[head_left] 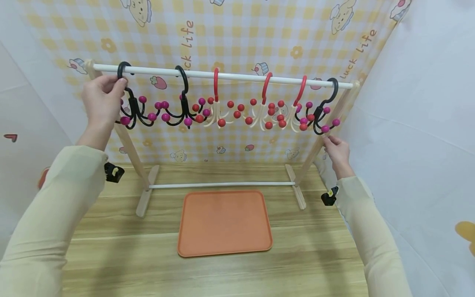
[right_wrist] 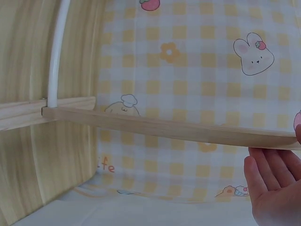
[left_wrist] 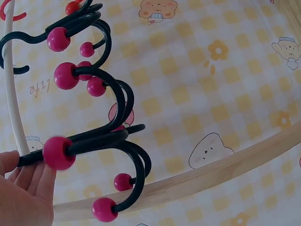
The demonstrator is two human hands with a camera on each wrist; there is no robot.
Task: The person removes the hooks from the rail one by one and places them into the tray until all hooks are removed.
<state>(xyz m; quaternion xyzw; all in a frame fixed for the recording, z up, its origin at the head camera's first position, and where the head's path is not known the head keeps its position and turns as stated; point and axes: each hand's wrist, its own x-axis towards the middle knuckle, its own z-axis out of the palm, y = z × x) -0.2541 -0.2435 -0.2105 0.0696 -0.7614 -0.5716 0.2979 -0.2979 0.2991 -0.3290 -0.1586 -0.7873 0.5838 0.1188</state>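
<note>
In the head view's upper left, I see the left hand [head_left: 102,101] pinching the leftmost black hanger [head_left: 133,106] on the white rod [head_left: 237,76]; at right, the right hand [head_left: 338,154] grips the wooden post [head_left: 315,151].

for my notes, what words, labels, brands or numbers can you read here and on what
"luck life": yellow-and-white checked cloth, head view, right.
"ck life": same cloth, left of centre; start hidden near thin white rod.
"life": same cloth, left wrist view, faint.
"ife": same cloth, right wrist view, start unreadable.
Tiny mark low on the cloth: too small to read.
None readable on black beaded hangers or orange rectangular tray.
</note>
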